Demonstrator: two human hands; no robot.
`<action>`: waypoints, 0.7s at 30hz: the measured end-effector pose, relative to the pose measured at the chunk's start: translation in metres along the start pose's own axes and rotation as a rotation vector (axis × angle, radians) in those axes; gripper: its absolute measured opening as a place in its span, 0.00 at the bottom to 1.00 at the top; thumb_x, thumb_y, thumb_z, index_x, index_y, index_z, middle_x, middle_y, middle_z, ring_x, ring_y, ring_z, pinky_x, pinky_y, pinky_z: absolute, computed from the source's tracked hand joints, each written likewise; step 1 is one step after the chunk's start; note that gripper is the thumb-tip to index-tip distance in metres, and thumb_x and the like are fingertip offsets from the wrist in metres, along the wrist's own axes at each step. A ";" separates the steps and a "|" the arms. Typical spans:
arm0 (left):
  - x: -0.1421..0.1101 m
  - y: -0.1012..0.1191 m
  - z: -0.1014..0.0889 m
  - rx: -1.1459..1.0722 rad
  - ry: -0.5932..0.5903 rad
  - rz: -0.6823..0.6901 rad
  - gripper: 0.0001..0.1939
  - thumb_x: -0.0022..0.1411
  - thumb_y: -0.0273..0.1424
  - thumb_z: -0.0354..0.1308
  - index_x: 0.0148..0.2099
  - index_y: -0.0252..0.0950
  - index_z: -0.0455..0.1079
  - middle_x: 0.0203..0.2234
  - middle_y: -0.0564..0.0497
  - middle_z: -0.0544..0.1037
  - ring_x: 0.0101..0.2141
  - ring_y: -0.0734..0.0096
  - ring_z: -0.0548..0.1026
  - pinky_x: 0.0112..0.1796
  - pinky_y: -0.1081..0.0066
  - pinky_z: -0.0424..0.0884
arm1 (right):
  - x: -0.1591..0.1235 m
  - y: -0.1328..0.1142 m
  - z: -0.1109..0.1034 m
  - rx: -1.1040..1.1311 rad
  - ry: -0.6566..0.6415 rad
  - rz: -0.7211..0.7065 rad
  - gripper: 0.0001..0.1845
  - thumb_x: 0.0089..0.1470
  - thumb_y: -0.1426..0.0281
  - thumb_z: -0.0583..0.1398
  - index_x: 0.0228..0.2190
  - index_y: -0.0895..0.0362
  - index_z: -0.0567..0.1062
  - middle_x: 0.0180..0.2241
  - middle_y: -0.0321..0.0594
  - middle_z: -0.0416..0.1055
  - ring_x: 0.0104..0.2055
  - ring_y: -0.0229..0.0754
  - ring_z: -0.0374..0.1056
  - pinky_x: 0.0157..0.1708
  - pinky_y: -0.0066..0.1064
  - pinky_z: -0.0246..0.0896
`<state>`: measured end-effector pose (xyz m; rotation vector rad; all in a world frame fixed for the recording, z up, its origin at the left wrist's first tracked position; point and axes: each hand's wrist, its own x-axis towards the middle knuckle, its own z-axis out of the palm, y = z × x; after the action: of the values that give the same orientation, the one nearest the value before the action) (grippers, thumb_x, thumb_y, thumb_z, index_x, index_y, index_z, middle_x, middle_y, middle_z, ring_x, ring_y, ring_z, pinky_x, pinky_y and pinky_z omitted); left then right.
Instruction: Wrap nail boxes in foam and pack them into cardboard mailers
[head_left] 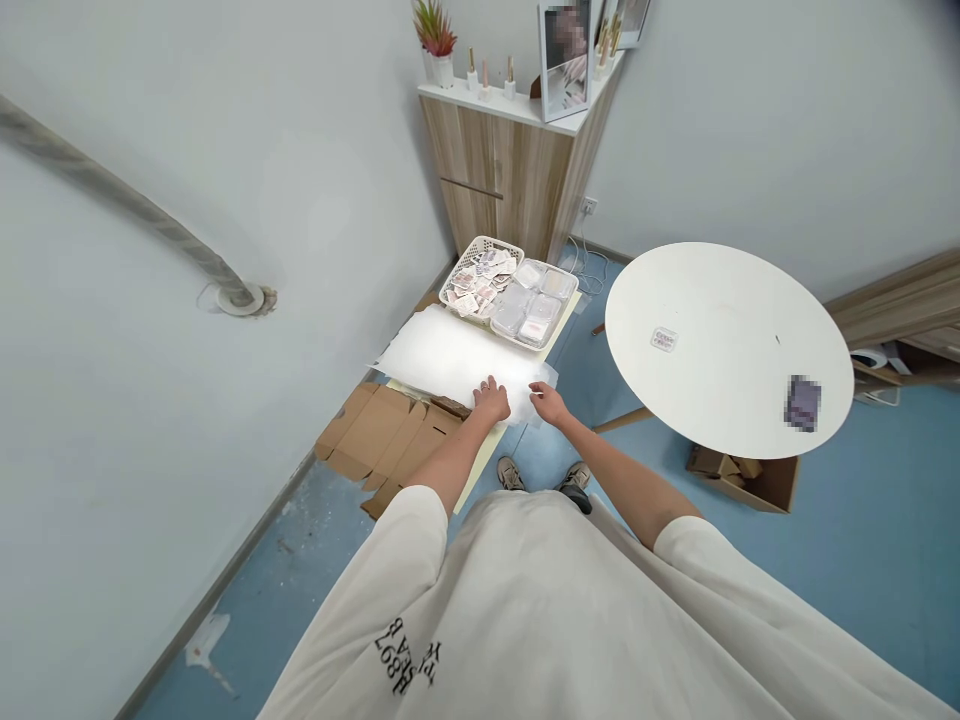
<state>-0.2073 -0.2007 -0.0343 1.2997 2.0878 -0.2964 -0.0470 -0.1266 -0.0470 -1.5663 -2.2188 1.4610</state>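
Observation:
A long white sheet [442,350] with thin, translucent edges lies across a low surface in front of me; whether it is paper or foam I cannot tell. My left hand [493,400] rests on it near its front edge, fingers spread. At the sheet's right end, my right hand [549,402] has thumb and fingers drawn together at the edge, pinching it. Behind the sheet stand two white baskets: the left basket [448,290] is full of small printed packets [480,280], the right basket [571,300] contains several clear plastic boxes [517,305].
Flattened cardboard [382,435] lies left of the sheet along the wall. A round white table [720,320] stands to the right, carrying a small clear case [664,339] and a blurred dark item [802,403]. Beneath it sits an open carton [772,485]. A wooden cabinet [517,170] fills the back corner.

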 end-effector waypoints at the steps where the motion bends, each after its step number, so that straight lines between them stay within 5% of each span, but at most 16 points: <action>1: 0.002 0.000 0.001 -0.001 -0.004 0.004 0.35 0.62 0.34 0.53 0.70 0.35 0.56 0.73 0.35 0.44 0.70 0.41 0.49 0.63 0.44 0.53 | 0.000 0.000 -0.001 -0.006 0.001 0.003 0.21 0.59 0.74 0.55 0.53 0.54 0.74 0.55 0.44 0.74 0.50 0.43 0.73 0.54 0.36 0.67; 9: -0.004 -0.001 0.000 -0.003 0.097 0.044 0.35 0.65 0.31 0.48 0.72 0.29 0.49 0.67 0.29 0.59 0.66 0.47 0.59 0.60 0.52 0.61 | 0.004 0.000 -0.007 -0.010 -0.004 -0.019 0.22 0.60 0.73 0.54 0.55 0.55 0.73 0.55 0.46 0.73 0.51 0.44 0.73 0.54 0.37 0.67; 16: -0.004 -0.005 0.000 0.008 0.037 0.020 0.30 0.64 0.33 0.53 0.67 0.36 0.59 0.74 0.37 0.43 0.70 0.42 0.49 0.63 0.49 0.55 | 0.009 0.001 0.001 -0.009 -0.024 -0.049 0.21 0.60 0.72 0.55 0.54 0.55 0.73 0.53 0.45 0.75 0.50 0.43 0.73 0.53 0.35 0.67; 21: -0.001 -0.006 -0.002 -0.067 0.140 -0.053 0.27 0.66 0.33 0.52 0.66 0.35 0.59 0.72 0.36 0.50 0.67 0.47 0.57 0.61 0.54 0.61 | 0.010 0.009 0.003 -0.025 -0.035 -0.072 0.20 0.61 0.71 0.55 0.54 0.55 0.74 0.51 0.44 0.76 0.48 0.42 0.74 0.52 0.35 0.67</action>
<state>-0.2135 -0.2035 -0.0329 1.2588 2.2319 -0.1609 -0.0471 -0.1208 -0.0588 -1.4617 -2.2963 1.4582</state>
